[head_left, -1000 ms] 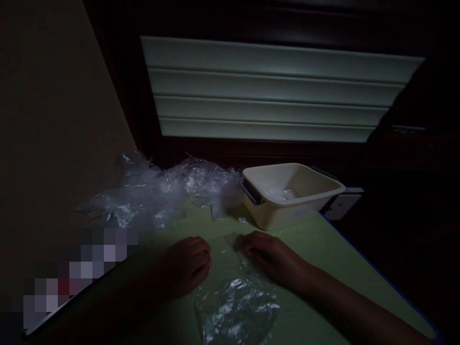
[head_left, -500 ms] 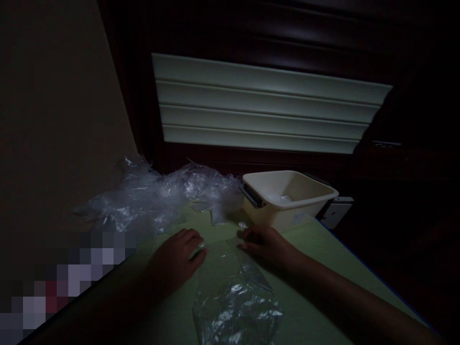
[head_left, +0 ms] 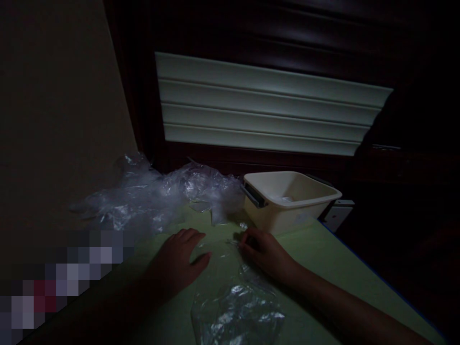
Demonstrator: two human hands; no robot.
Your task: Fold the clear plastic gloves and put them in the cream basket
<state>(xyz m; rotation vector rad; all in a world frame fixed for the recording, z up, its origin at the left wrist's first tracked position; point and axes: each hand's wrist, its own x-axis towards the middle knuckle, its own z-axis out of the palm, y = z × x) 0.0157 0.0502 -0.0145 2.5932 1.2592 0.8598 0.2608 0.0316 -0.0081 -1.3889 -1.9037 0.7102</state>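
Note:
A clear plastic bag (head_left: 237, 311) lies flat and wrinkled on the green tabletop (head_left: 302, 287) in front of me. My right hand (head_left: 266, 251) has thumb and fingers pinched together at the bag's far right edge, where a bit of the film is gathered up. On the other side, my left hand (head_left: 183, 256) rests by the bag's far left edge, thumb spread from the fingers and nothing gripped between them. Dim light hides the details of the fingertips.
A heap of crumpled clear plastic (head_left: 172, 189) lies at the back left. Beside it stands a cream plastic bin (head_left: 283, 218) with dark handles and something clear inside. A white box (head_left: 338, 215) is behind the bin, and a slatted panel (head_left: 266, 110) rises at the back.
My left thumb has moved away from its fingers and slightly right. At my right fingertips the film is now bunched and lifted. The bag's far edge has shifted a little.

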